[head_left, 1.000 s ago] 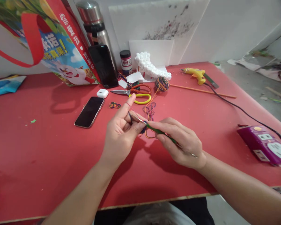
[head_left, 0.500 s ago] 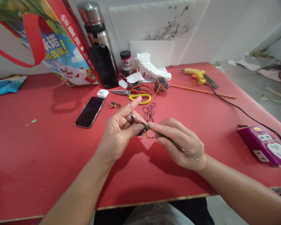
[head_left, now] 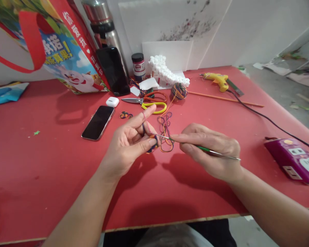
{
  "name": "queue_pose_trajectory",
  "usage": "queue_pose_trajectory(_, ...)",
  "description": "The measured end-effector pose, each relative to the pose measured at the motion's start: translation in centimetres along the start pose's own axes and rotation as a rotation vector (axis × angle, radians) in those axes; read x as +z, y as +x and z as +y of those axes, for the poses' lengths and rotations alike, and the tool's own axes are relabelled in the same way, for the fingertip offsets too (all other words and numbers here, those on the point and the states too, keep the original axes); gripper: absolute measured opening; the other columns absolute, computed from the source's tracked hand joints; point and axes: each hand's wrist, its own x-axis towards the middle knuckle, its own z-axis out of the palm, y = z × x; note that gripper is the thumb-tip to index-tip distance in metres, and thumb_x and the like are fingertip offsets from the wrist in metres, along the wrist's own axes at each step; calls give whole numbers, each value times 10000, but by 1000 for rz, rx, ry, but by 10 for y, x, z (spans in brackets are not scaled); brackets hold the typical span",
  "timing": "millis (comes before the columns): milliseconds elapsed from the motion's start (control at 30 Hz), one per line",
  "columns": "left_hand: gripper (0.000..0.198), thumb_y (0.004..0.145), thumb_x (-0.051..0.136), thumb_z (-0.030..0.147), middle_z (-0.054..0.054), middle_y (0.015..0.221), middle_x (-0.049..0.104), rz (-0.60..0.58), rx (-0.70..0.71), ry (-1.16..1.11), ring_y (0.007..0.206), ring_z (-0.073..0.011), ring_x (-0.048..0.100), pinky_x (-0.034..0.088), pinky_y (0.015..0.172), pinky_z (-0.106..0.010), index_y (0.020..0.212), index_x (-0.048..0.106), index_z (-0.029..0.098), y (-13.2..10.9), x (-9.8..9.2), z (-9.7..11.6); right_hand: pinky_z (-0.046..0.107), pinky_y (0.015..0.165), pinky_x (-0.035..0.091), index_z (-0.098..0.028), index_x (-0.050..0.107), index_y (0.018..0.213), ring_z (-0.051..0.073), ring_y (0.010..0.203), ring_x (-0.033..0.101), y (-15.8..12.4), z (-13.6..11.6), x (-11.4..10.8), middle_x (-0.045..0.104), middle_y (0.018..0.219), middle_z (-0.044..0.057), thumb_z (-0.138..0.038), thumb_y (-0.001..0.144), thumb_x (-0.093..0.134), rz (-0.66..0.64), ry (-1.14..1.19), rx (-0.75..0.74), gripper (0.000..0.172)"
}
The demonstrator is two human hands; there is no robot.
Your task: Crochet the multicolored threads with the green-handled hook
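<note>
My left hand [head_left: 130, 145] pinches a small multicoloured crochet piece [head_left: 152, 143] between thumb and fingers. A strand of yarn runs up over its raised index finger. My right hand [head_left: 208, 147] grips a crochet hook [head_left: 204, 149] with a green handle and metal ends. The hook's tip meets the upper edge of the crochet piece; whether it sits inside a loop I cannot tell. Loose yarn [head_left: 166, 127] lies in loops on the table behind the hands and leads back to a multicoloured yarn ball [head_left: 179, 92].
Behind my hands lie scissors [head_left: 154, 103], a phone [head_left: 99, 122], an earphone case [head_left: 112, 102] and a small crocheted bit [head_left: 126, 115]. A glue gun [head_left: 216, 80], an orange stick [head_left: 226, 99] and a purple power socket [head_left: 293, 159] are to the right. A gift bag [head_left: 74, 58] stands back left.
My right hand has drawn back to the right with the hook, whose shaft now lies flatter and farther out of the crochet piece. My left hand has barely moved.
</note>
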Motion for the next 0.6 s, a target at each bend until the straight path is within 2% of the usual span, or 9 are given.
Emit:
queue_pose_trajectory(133, 617, 835, 882, 186, -4, 826, 682, -13, -2, -33, 719, -96, 633, 527, 679, -180, 1439, 768, 243, 1, 0, 1, 275, 652, 614, -314, 844, 1290, 139, 697, 689, 1, 0, -1, 730, 826, 11, -8, 957, 686, 1, 1, -4, 479)
queue_pose_trajectory(300, 586, 796, 848, 152, -11, 801, 674, -25, 1, -74, 689, -113, 611, 510, 606, -195, 1379, 802, 195, 2, 1, 6, 283, 632, 611, -298, 847, 1294, 147, 683, 689, 1, 3, -2, 730, 781, 17, -15, 956, 696, 23, 56, -14, 466)
queue_pose_trajectory(467, 566, 784, 814, 134, -17, 794, 673, -55, -7, -75, 675, -117, 591, 490, 606, -213, 1346, 821, 206, 2, -1, 8, 288, 642, 622, -300, 848, 1298, 156, 705, 725, 1, 4, -3, 779, 796, 30, -14, 958, 696, 4, 86, -21, 470)
queue_pose_trajectory(600, 532, 755, 808, 136, -21, 778, 663, -73, -15, -85, 647, -115, 566, 485, 608, -234, 1281, 851, 200, 4, -1, 9, 279, 600, 585, -297, 852, 1291, 149, 672, 701, 2, 5, -7, 791, 795, 33, -13, 949, 708, -10, 91, -6, 468)
